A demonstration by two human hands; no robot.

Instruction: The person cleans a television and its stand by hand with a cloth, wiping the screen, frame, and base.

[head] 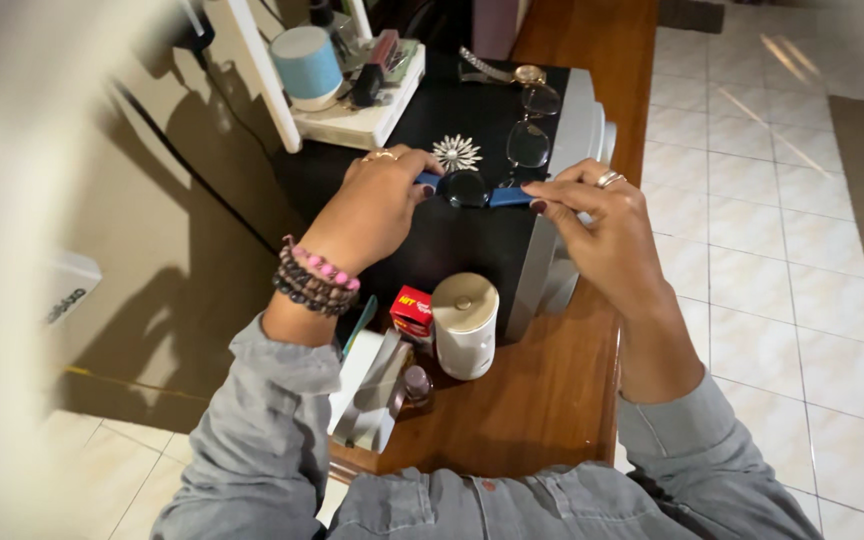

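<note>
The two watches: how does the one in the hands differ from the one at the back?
The blue-strapped watch is held at both strap ends by the left hand and right hand; its face looks dark. The metal-band watch lies untouched on the black surface, with a pale gold face. Both have round faces.

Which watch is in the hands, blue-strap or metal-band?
The blue-strap watch, held at each strap end by the left hand and right hand. The metal-band watch lies untouched further back.

Both hands, left [377,205] and right [592,215], pinch a blue-strapped watch [467,188] over the black box [452,240].
</note>
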